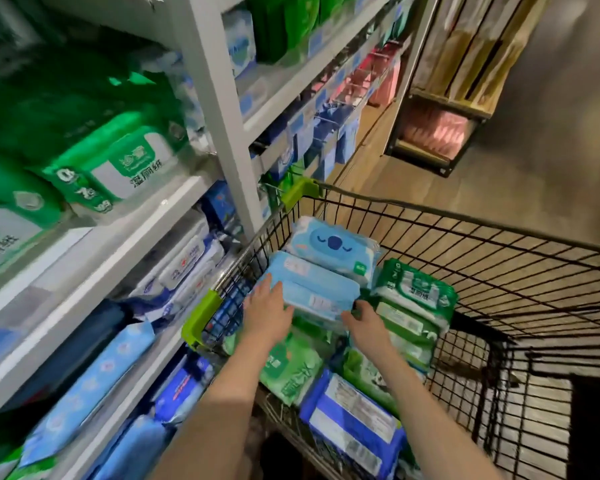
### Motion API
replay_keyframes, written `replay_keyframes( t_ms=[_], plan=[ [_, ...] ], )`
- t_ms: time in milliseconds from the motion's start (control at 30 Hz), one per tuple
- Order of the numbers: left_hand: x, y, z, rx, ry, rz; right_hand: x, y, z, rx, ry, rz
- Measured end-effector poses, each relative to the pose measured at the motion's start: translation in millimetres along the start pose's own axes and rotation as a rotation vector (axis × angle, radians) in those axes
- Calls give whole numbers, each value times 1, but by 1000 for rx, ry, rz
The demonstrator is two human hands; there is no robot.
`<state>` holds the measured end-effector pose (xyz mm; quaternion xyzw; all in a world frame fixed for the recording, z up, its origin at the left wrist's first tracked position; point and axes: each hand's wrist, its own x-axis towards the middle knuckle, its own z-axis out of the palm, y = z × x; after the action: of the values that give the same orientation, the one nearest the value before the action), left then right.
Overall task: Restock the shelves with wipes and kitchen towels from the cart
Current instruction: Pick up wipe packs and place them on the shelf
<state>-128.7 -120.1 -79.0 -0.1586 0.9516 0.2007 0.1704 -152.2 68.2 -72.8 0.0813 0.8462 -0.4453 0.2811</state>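
- Both hands are down in the cart [499, 265]. The left hand [267, 308] lies with straight fingers flat against the near left end of the light-blue wipes bundle [314, 289], pressing rather than clasping. The right hand [362, 317] has its fingers curled round the bundle's near right end, with the thumb along the lower edge.
- That bundle sits on top of the load at the cart's left side. Its far edge is against a koala-print pack [333, 242], and green packs [414, 296] lie just beside it on the right, with more beneath.
- It looks like several soft packs under one film wrap. I judge it fairly heavy for its bulk, since wet wipes hold liquid. It is probably squashy rather than stiff and likely to sag in the middle.
- Its film looks glossy, so it is probably slick. A pinch on loose wrap could slip or tear.
- Safest hold, in my judgement, is both short ends squeezed between the palms, or one hand slid underneath, before swinging it to the shelves [129, 233] on the left.
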Motion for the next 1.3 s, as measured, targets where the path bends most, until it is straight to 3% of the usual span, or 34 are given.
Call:
replay_keyframes(
  t_ms=[300, 433, 633, 900, 1033, 1300],
  plan=[
    [34, -2, 5, -7, -5, -125, 48, 16, 21, 242, 29, 157],
    [39, -11, 8, -31, -100, -190, 58, 20, 22, 387, 19, 190],
    [37, -9, -3, -400, -202, -312, 52, 19, 18, 449, -10, 224],
    [2, -6, -13, -771, -169, -328, -4, 33, 2, 580, 28, 185],
    [-15, -4, -18, -893, -251, -361, -20, 37, -10, 622, 12, 155],
    [-34, 8, -41, -1066, -234, -249, -22, 29, -22, 671, -3, 104]
  ],
)
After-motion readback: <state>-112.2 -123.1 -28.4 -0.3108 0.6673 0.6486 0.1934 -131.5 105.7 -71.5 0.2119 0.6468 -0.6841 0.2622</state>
